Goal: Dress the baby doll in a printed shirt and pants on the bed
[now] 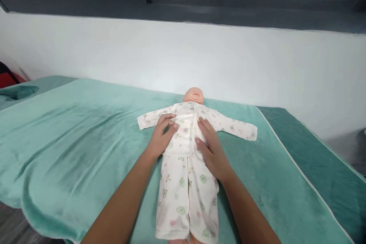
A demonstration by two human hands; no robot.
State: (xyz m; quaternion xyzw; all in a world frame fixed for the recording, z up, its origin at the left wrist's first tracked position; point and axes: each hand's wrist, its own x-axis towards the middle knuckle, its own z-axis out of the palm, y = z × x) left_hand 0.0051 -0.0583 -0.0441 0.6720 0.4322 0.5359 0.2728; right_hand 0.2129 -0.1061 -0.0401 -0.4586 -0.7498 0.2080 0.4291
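A baby doll [193, 94] lies on its back, head toward the wall, sleeves stretched out to both sides. It wears a white printed top [184, 141] and matching white trousers [177, 202] with green and pink prints; its feet are partly cut off at the bottom edge. My left hand [162, 135] rests at the left side of the top, fingers apart and slightly curled. On the right side of the top lies my right hand [211, 148], its fingers spread over the cloth near the front opening. Neither hand visibly grips the fabric.
A light green plush blanket [85, 137] covers the surface, with wrinkles on the left. Darker green cloth [314, 160] shows at the right. Behind stands a white wall [143, 53] under a dark window frame [183, 9] with bars. Something red [7, 80] sits at the far left.
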